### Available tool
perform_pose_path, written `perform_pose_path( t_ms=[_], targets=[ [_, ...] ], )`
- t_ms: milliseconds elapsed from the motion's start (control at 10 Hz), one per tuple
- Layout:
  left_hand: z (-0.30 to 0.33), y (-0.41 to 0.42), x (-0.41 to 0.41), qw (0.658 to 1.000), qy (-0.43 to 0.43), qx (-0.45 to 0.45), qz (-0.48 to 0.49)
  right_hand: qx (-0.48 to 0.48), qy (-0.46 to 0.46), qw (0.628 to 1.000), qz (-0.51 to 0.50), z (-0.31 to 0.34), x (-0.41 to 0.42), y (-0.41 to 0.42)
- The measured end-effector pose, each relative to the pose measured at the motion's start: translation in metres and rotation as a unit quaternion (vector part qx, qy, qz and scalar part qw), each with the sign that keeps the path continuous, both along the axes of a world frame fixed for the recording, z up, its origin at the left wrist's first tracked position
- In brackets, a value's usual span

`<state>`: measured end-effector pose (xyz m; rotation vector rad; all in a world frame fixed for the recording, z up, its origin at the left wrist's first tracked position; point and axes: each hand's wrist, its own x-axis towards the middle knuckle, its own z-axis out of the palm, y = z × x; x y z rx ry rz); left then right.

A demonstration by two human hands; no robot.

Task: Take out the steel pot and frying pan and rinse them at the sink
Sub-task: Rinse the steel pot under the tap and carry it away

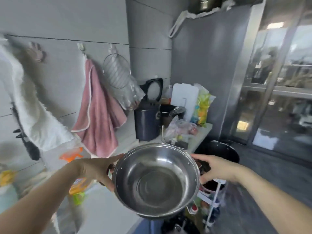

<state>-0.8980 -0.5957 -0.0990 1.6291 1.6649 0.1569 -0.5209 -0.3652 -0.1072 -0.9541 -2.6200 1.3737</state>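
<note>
The steel pot point(156, 180) hangs in the air at the centre of the head view, tilted so its empty shiny inside faces me. My left hand point(99, 169) grips the pot's left rim, with the thumb on top near a handle. My right hand point(217, 169) holds the right side, fingers curled round the handle there. Behind the pot's right edge sits a dark round pan point(219, 151), which may be the frying pan; its handle is hidden.
A counter point(200, 137) at the back carries a dark bin point(146, 124), bags and a white board point(184, 97). A pink towel point(99, 115) and a wire strainer point(116, 70) hang on the wall. A white rack point(212, 200) stands below right, spray bottles point(76, 181) at the left.
</note>
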Motion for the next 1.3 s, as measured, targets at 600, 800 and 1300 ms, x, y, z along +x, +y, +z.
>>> perform_pose_path(
  t_ms=[600,800,1300],
  targets=[
    [-0.001,0.475,0.441,0.942,-0.019,-0.014,-0.334,-0.021,0.041,0.924,-0.38,-0.001,0.481,0.121],
    [0.01,0.598,0.585,0.916,0.017,-0.009,-0.4,-0.022,0.057,0.879,-0.474,0.002,0.58,0.157],
    [-0.024,0.796,0.963,0.85,0.011,-0.024,-0.527,-0.035,0.048,0.791,-0.609,-0.019,0.87,0.24]
  ],
)
